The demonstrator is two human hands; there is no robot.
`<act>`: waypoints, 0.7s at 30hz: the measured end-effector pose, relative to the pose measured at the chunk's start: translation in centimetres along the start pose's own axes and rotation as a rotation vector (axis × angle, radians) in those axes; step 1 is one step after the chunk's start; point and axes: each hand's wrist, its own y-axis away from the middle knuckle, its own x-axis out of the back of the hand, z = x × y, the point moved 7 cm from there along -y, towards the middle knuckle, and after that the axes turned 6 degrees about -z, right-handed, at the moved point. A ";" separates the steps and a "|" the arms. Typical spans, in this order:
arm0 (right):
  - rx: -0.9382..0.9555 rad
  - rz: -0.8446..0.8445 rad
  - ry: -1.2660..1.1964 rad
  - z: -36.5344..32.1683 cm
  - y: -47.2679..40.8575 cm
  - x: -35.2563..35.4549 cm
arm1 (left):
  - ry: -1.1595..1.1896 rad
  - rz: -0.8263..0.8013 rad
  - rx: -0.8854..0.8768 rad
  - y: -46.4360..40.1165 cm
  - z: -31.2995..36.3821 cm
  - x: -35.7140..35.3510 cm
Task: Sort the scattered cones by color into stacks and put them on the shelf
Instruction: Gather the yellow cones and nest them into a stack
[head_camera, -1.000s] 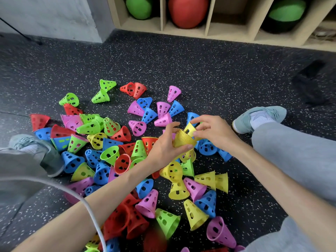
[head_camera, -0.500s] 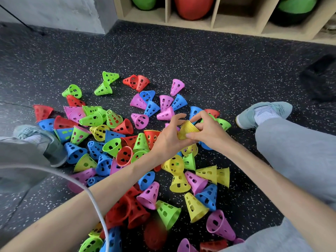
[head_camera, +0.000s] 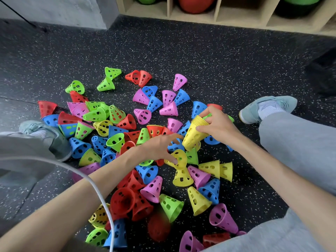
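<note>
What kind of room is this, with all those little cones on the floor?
Probably a gym or sports storage room: speckled rubber floor, wooden shelf holding big exercise balls, and perforated training cones scattered about.

Two pale green sneakers point(head_camera: 269, 107) rest on speckled black flooring point(head_camera: 218, 66).

A heap of small perforated plastic cones point(head_camera: 127, 135) lies on the speckled black rubber floor point(head_camera: 209, 57) between the person's two legs. At twelve o'clock, beyond bare floor, stands the pale wooden cubby shelf point(head_camera: 216, 17). A grey-green sneaker point(head_camera: 267, 108) rests at three o'clock, another sneaker point(head_camera: 45, 133) at nine. A nested stack of yellow cones point(head_camera: 195, 132) sits right of centre, above the heap.
</note>
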 end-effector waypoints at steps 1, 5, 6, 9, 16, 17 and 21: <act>-0.002 0.000 0.004 -0.1 0.1 0.0 | -0.053 -0.030 0.008 0.0 -0.2 -0.4; -0.004 -0.002 0.012 -0.2 0.3 0.0 | -0.254 -0.063 -0.017 -0.2 -0.4 -1.8; -0.004 -0.001 0.015 -0.1 0.2 0.0 | -0.288 -0.053 -0.026 -0.3 -0.5 -2.1; -0.011 -0.004 0.017 0.1 0.2 -0.1 | -0.312 -0.014 -0.035 -0.6 -0.6 -2.6; -0.025 -0.008 0.023 0.8 -0.2 -0.3 | -0.133 0.072 -0.002 -0.5 -1.1 -2.1; -0.028 -0.008 0.027 0.8 -0.2 -0.3 | -0.120 0.086 0.007 -0.5 -1.1 -1.9; -0.035 0.001 0.029 0.9 -0.2 -0.2 | -0.044 0.126 0.009 -0.5 -0.9 -1.3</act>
